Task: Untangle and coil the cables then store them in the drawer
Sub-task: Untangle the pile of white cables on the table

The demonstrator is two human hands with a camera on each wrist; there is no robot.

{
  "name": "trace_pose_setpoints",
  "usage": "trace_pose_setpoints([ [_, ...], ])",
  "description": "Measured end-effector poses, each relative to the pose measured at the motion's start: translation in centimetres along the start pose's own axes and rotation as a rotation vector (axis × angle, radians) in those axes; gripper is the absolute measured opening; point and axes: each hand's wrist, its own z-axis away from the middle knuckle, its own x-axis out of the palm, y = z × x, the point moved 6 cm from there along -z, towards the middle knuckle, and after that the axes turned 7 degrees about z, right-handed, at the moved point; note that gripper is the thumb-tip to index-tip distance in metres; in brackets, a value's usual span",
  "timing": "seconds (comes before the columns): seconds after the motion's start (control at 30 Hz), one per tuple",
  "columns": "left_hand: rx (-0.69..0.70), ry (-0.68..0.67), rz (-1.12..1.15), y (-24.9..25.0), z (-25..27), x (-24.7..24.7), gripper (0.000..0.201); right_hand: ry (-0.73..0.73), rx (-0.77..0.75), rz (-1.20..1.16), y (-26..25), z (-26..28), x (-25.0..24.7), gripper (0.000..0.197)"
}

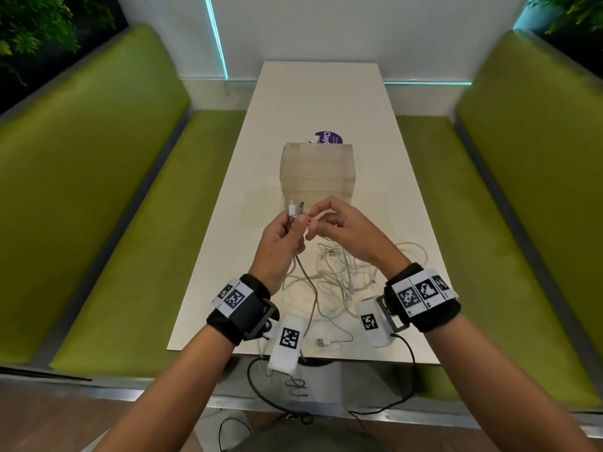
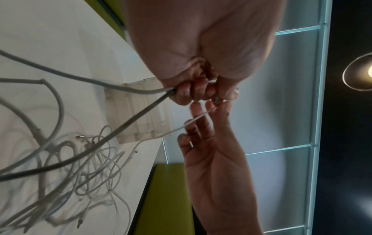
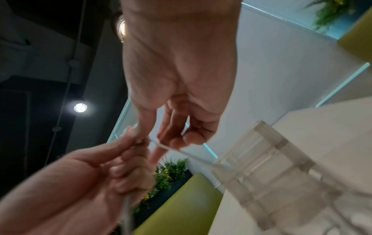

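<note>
My left hand [image 1: 287, 231] is raised above the table and grips a bundle of cable ends, whose connectors [image 1: 67, 208] stick up above the fist. In the left wrist view a white cable [image 2: 80, 77] and a grey cable [image 2: 120, 128] hang from that fist [image 2: 189, 93]. My right hand [image 1: 321, 220] meets it and pinches a thin white cable [image 2: 193, 120] between thumb and forefinger, right beside the left thumb. The tangled white cables [image 1: 336, 275] lie on the table below both hands. The clear drawer unit [image 1: 316, 171] stands just behind, its drawers closed.
The white table [image 1: 326, 93] runs away from me between two green benches [image 1: 98, 190]. A purple round sticker [image 1: 329, 138] lies behind the drawer unit. A loose USB plug [image 1: 321, 342] rests near the table's front edge. Black leads hang below the edge.
</note>
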Motion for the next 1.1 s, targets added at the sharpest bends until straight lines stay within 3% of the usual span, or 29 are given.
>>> trace_pose_setpoints([
  [0.13,0.060,0.034,0.022,1.7,-0.4,-0.9,0.015,-0.158,0.061,0.484,3.1,-1.2,0.5,0.012],
  [0.2,0.089,0.056,0.061,2.8,-0.5,-1.2,0.016,-0.143,0.085,0.540,4.9,-1.9,0.2,0.003],
  [0.37,0.156,0.107,0.179,5.6,-0.2,-2.9,0.016,-0.055,0.202,0.620,8.9,-3.0,-2.3,0.015],
  [0.57,0.202,0.181,0.217,6.6,0.2,-5.6,0.016,0.017,0.197,0.724,10.3,-3.3,-4.4,0.015],
  [0.83,0.228,0.304,0.336,7.7,0.6,-9.0,0.020,0.193,0.179,0.732,11.0,-2.6,-6.9,0.019],
  [1.0,0.245,0.331,0.374,7.7,0.8,-9.9,0.019,0.361,0.138,0.446,9.8,-2.2,-8.1,0.012],
  [1.1,0.243,0.323,0.370,7.6,0.8,-9.9,0.020,0.388,0.047,0.491,8.7,-2.4,-8.4,0.023],
])
